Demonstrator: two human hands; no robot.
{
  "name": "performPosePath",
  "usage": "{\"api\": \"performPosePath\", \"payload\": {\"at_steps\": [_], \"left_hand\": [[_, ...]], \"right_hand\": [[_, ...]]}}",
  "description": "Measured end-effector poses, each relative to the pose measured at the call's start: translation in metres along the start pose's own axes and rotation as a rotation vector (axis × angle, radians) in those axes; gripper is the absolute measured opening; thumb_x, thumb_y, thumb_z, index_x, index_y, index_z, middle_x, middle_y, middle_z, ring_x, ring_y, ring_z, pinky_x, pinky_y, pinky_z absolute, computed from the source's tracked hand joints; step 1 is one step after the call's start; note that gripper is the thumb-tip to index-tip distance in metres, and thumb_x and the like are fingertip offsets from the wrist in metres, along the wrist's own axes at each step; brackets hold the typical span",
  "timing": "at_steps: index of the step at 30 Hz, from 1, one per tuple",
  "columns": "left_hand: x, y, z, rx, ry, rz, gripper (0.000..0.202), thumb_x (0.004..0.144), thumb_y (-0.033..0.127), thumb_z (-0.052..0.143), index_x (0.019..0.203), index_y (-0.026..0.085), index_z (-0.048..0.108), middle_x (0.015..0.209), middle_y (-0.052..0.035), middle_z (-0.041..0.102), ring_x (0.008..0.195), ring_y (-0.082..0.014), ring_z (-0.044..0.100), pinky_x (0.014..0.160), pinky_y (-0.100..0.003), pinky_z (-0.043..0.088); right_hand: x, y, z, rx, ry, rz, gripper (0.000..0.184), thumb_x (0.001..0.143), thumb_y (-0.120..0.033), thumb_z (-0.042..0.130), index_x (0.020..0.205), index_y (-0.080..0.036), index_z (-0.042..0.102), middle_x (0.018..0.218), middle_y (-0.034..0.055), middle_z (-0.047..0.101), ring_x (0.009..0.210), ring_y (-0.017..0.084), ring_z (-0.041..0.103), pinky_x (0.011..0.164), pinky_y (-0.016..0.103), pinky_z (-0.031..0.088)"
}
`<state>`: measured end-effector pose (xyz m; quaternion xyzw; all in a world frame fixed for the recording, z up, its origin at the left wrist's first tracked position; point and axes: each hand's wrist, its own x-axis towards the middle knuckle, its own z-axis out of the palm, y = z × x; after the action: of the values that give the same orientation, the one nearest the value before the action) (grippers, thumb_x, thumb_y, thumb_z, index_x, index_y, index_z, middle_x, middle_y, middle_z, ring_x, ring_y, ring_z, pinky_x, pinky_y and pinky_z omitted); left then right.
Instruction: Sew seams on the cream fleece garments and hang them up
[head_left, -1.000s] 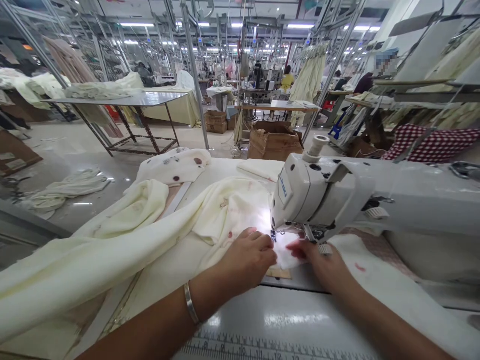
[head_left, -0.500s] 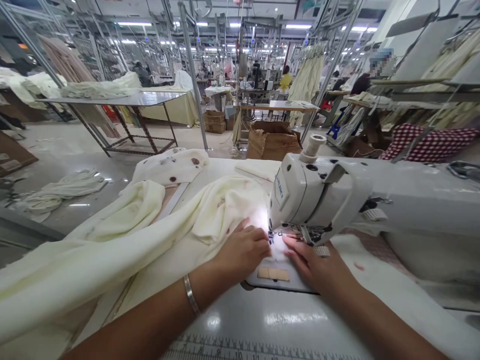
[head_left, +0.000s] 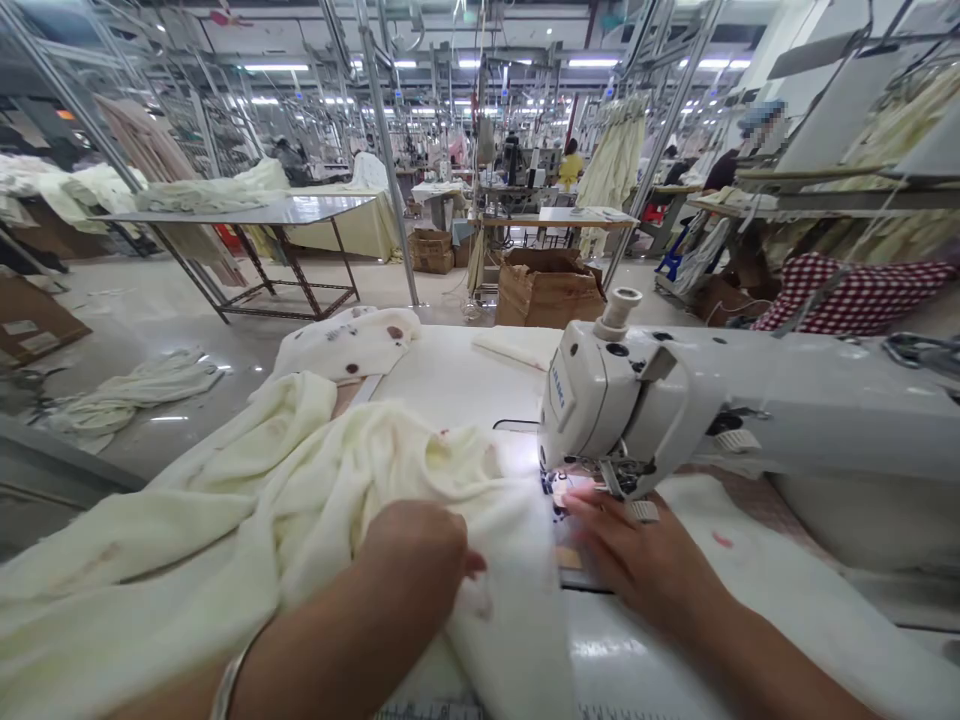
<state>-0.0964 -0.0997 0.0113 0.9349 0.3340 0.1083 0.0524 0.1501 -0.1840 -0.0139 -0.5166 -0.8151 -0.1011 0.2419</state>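
Note:
A large cream cloth (head_left: 315, 490) with small dark red spots lies bunched over the sewing table, draped toward me. My left hand (head_left: 420, 555) is closed on a fold of this cloth, near the table's front edge. My right hand (head_left: 630, 555) lies flat with fingers stretched out, pressing the cloth just before the needle of the white sewing machine (head_left: 637, 400). The lamp under the machine head lights the cloth at the needle (head_left: 559, 490).
A white spotted cloth piece (head_left: 349, 345) lies at the table's far left. Beyond are a cardboard box (head_left: 547, 285), a metal table (head_left: 247, 215) piled with fabric, cloth on the floor (head_left: 135, 385), a red checked cloth (head_left: 855, 290) at right, and distant workers.
My left hand has drawn back from the needle toward me, gathering the cream cloth into a bunch. My right hand has stayed by the needle.

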Motion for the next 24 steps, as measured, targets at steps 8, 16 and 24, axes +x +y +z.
{"api": "performPosePath", "payload": {"at_steps": [8, 16, 24], "left_hand": [[0.032, 0.025, 0.016, 0.183, -0.068, 0.350, 0.028, 0.085, 0.029, 0.053, 0.108, 0.014, 0.054, 0.097, -0.0093, 0.056, 0.087, -0.0239, 0.051, 0.082, -0.040, 0.040], [0.054, 0.015, 0.017, 0.158, 0.022, 0.274, 0.012, 0.089, 0.027, 0.050, 0.092, 0.020, 0.060, 0.100, -0.0049, 0.056, 0.098, -0.0217, 0.050, 0.098, -0.046, 0.029], [0.023, -0.059, -0.040, 0.230, 0.012, -0.174, 0.035, 0.088, 0.038, 0.049, 0.115, 0.016, 0.051, 0.105, -0.0111, 0.057, 0.085, -0.0253, 0.059, 0.074, -0.038, 0.045]], "right_hand": [[0.003, -0.028, 0.000, 0.178, -0.137, -0.108, 0.015, 0.090, -0.021, 0.048, 0.100, -0.019, 0.060, 0.097, 0.0054, 0.065, 0.091, 0.020, 0.056, 0.076, 0.035, 0.041], [0.008, -0.017, 0.006, 0.044, 0.006, -0.111, 0.021, 0.089, -0.018, 0.044, 0.096, -0.021, 0.064, 0.097, 0.0061, 0.067, 0.086, 0.020, 0.058, 0.073, 0.034, 0.045], [0.002, -0.044, -0.003, 0.163, 0.017, -0.218, 0.021, 0.089, -0.029, 0.049, 0.105, -0.026, 0.061, 0.099, 0.0078, 0.065, 0.089, 0.024, 0.058, 0.070, 0.039, 0.045]]}}
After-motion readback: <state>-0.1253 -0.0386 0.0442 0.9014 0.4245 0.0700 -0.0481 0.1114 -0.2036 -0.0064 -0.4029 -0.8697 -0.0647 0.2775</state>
